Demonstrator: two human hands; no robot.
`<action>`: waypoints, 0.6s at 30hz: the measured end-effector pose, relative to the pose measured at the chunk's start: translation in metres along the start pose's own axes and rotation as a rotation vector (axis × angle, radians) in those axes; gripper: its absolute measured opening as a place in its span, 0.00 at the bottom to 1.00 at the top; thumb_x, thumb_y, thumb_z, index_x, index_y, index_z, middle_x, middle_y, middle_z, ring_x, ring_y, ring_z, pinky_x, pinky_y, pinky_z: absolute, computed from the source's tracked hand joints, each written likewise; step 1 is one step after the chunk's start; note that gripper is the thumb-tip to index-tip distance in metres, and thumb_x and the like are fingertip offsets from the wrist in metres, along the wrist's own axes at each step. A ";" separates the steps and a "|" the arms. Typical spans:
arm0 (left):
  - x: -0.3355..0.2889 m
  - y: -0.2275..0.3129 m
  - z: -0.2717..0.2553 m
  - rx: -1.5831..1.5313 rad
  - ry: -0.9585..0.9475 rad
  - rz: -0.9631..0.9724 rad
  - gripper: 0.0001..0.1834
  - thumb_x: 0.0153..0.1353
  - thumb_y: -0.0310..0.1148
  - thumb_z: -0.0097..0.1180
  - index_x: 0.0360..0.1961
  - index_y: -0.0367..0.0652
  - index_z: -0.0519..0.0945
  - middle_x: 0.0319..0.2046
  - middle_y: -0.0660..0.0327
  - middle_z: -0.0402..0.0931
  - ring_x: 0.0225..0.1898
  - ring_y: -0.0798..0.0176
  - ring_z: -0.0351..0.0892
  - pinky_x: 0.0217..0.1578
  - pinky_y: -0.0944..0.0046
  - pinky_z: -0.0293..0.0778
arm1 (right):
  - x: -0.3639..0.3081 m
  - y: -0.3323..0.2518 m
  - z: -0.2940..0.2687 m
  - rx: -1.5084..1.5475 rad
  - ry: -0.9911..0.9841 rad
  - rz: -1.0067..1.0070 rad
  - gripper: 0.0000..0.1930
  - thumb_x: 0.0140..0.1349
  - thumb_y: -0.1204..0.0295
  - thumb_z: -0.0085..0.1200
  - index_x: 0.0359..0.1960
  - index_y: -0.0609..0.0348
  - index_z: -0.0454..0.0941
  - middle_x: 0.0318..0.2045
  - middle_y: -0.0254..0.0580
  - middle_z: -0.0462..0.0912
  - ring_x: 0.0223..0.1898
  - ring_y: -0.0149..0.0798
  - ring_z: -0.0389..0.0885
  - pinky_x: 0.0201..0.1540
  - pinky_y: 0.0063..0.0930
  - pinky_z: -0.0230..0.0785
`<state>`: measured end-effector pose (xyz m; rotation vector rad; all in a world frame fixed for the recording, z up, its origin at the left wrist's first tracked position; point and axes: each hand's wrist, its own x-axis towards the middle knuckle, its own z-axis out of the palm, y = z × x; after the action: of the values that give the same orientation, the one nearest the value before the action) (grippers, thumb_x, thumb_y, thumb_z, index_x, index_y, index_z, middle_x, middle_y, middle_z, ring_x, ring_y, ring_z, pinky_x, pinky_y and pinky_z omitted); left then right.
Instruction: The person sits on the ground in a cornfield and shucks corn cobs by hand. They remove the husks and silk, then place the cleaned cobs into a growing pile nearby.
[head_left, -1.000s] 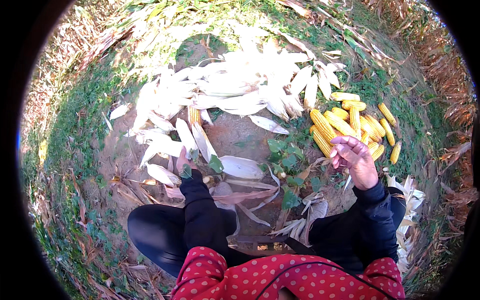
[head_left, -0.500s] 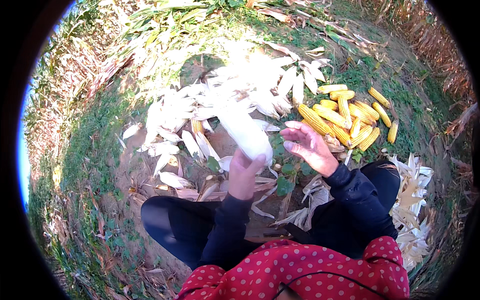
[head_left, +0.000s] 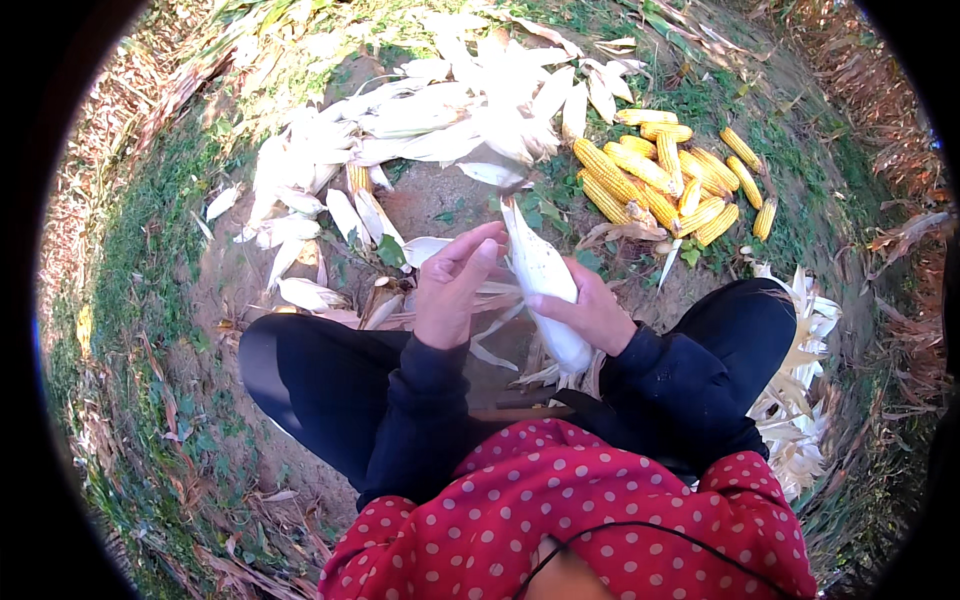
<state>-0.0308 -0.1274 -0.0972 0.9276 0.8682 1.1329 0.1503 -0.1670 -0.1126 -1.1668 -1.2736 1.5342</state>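
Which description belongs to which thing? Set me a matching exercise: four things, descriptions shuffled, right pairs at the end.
Column one:
1. Single husk-covered corn ear
2. Bare yellow corn ears
3. Large heap of pale husks
4. Polka-dot top

Column two:
A. Ahead, partly washed out by sunlight
B. Red with pale spots
C. Held in the right hand
D. On the ground, ahead and to the right

Right pairs: 1-C, 2-D, 3-A, 4-B
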 end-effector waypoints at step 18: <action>-0.015 -0.022 -0.001 0.333 0.069 0.250 0.06 0.56 0.21 0.55 0.35 0.31 0.80 0.32 0.60 0.79 0.32 0.71 0.78 0.34 0.73 0.74 | 0.005 0.018 0.012 -0.110 0.054 -0.246 0.24 0.55 0.65 0.61 0.50 0.64 0.68 0.44 0.43 0.75 0.46 0.35 0.74 0.48 0.28 0.67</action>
<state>-0.0274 -0.1451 -0.1163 1.3057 1.0379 1.2610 0.1366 -0.1679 -0.1307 -1.0677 -1.4227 1.2594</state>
